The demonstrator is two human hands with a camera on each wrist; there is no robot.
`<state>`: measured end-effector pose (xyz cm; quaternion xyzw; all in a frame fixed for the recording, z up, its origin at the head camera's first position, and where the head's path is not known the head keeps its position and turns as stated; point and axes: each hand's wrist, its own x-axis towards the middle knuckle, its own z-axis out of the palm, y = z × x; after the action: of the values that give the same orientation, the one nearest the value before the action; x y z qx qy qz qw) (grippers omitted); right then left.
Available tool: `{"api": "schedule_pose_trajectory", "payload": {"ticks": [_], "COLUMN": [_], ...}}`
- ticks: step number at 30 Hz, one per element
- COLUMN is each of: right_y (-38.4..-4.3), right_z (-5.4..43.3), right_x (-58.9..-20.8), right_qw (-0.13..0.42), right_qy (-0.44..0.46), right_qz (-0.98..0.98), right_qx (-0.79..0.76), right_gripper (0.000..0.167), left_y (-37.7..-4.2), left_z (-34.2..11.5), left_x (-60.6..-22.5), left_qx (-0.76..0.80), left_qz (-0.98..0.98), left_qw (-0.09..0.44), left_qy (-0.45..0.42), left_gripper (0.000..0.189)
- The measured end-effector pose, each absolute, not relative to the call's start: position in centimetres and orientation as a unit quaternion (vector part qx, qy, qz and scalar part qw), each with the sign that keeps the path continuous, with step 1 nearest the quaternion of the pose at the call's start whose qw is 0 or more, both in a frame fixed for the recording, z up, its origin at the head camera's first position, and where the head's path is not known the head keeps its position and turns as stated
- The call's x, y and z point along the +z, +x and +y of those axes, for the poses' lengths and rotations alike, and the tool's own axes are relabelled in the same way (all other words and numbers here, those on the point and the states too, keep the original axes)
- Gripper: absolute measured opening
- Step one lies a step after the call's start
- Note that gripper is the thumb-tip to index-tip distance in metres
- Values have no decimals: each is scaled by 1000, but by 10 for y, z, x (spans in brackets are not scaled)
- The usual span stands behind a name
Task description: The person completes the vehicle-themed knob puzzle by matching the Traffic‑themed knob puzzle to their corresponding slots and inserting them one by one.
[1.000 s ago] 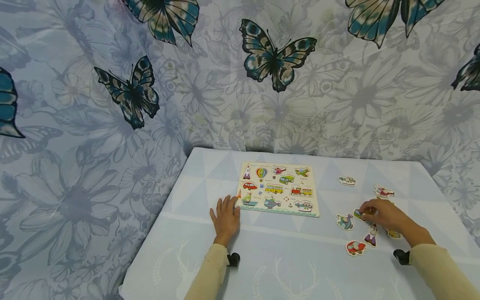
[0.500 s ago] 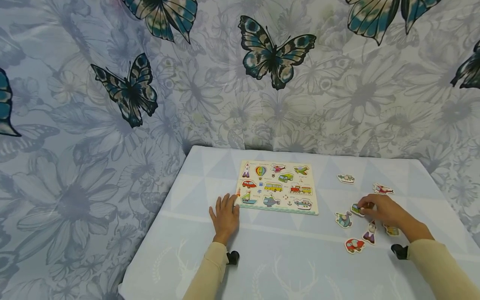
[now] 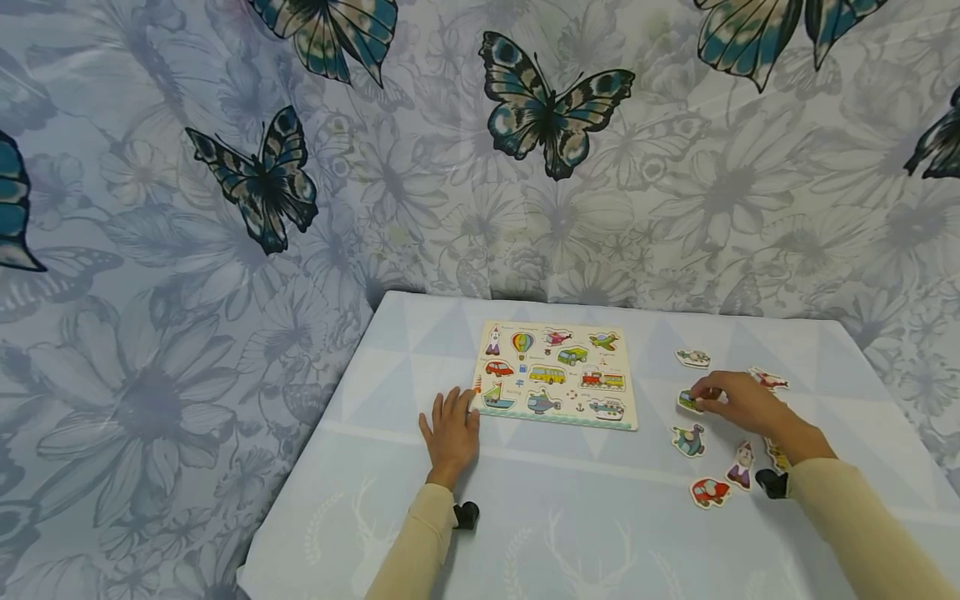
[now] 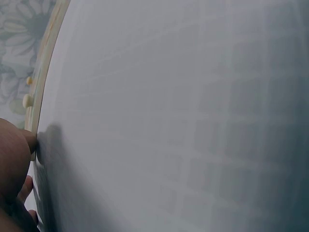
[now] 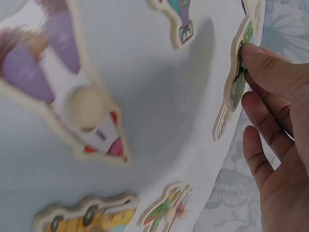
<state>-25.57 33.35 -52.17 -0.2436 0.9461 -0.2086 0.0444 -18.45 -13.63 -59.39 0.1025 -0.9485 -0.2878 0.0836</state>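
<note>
The right hand point(image 3: 738, 402), at the right of the head view, pinches a green puzzle piece point(image 3: 687, 401) by its edge, fingers point(image 5: 270, 72) clamped on it, lifted just off the table point(image 3: 570, 508) between the puzzle board point(image 3: 557, 374) and the scattered loose pieces. In the right wrist view the piece point(image 5: 236, 82) shows as a thin flat cut-out with a pale wooden edge, held tilted. It looks light and stiff, probably plywood with a printed face, so it should not bend or break under a firm pinch. The smooth face may be a little slippery. The rocket piece point(image 5: 72, 92) nearby carries a small round peg, so a peg is likely the sure hold on each piece, with the rim as second choice.

The left hand point(image 3: 452, 433) lies flat on the table at lower centre, fingers straight and slightly spread, its fingertips touching the board's lower left corner.

A red car piece point(image 3: 710, 492) and a helicopter piece point(image 3: 768, 381) lie near the right hand.
</note>
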Motion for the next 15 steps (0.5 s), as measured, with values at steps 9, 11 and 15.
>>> {"api": "schedule_pose_trajectory", "payload": {"ticks": [9,11,15], "right_y": [-273,-277,-284], "right_z": [308,303,296], "right_x": [-516,-514,-511], "right_qw": [17,19,24], "right_qy": [-269,-271,-270], "right_qz": [941,941,941], "right_qx": [-204,-202,-202], "right_gripper": [15,15,16], "left_y": [-185,-185,-186], "left_z": [-137,-137,-136], "left_x": [-593,-593,-594], "left_qx": [-288,-291,-292], "left_qz": [-949,-947,-947], "left_qw": [81,86,92], "left_qy": [103,102,101], "left_gripper": [38,38,38]}}
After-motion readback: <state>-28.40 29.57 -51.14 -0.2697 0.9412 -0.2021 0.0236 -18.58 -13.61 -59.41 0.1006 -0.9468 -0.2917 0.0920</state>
